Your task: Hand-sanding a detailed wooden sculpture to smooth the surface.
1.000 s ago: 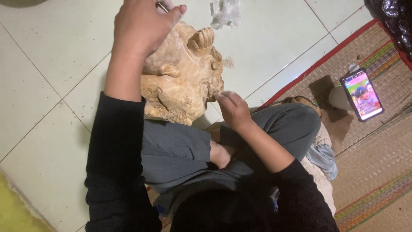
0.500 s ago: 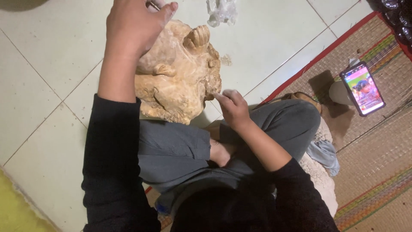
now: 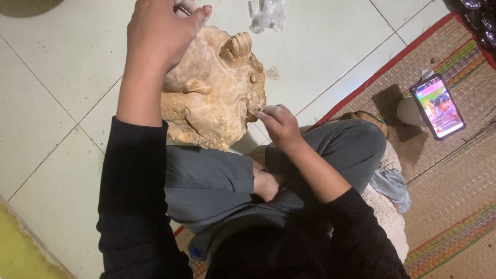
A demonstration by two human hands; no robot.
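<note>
A pale carved wooden sculpture (image 3: 217, 98) stands on the tiled floor against my knees. My left hand (image 3: 160, 36) lies over its top and holds it, with a thin light object poking out at the fingertips. My right hand (image 3: 281, 124) is at the carving's right edge. Its fingers are pinched together on what looks like a small grey scrap (image 3: 268, 110) that touches the wood. I sit cross-legged in grey trousers and black sleeves.
A phone (image 3: 438, 106) with a lit screen leans on a woven mat (image 3: 454, 170) at the right. Crumpled clear plastic (image 3: 266, 13) lies on the white tiles beyond the carving. A blue cloth (image 3: 392, 183) and a fleecy cushion (image 3: 387, 222) sit by my right leg.
My left hand and the carving have shifted slightly to the left. My right hand has stayed at the carving's right edge, moving only a little.
</note>
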